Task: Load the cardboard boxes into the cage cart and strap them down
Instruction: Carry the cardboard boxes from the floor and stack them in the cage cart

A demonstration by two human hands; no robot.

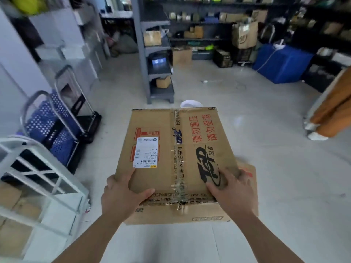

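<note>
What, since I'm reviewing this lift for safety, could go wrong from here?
The left hand and right hand grip only the near edge of the cardboard box, so its far end may dip and slip.
Swinging it left to the cage cart, it could knock the rail or the folded trolleys.

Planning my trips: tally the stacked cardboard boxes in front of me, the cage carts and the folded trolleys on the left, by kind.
Stacked cardboard boxes: 2 (upper box, lower box)
Cage cart: 1
Folded trolleys: 2 (blue-deck trolley, black-deck trolley)
Total: 5
</note>
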